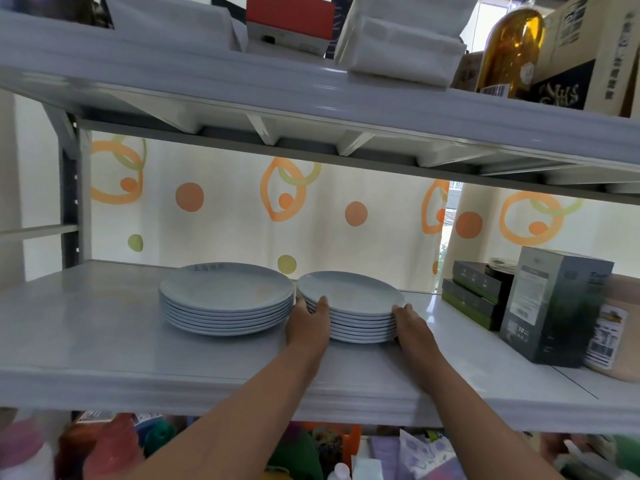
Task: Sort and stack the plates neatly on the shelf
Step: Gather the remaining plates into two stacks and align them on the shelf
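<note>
Two stacks of pale blue-white plates stand side by side on the middle shelf (104,341). The larger plate stack (227,296) is on the left, with several wide plates. The smaller plate stack (353,303) touches its right side and also holds several plates. My left hand (308,322) presses against the smaller stack's left edge, thumb on the top rim. On the stack's right edge my right hand (410,323) grips the same way. Both hands hold this stack, which rests on the shelf.
Dark boxes (474,292), a tall grey box (554,306) and a pinkish tub (613,327) stand at the shelf's right. The upper shelf (311,98) hangs low overhead with boxes and a bottle (512,46). A dotted curtain (225,209) is behind.
</note>
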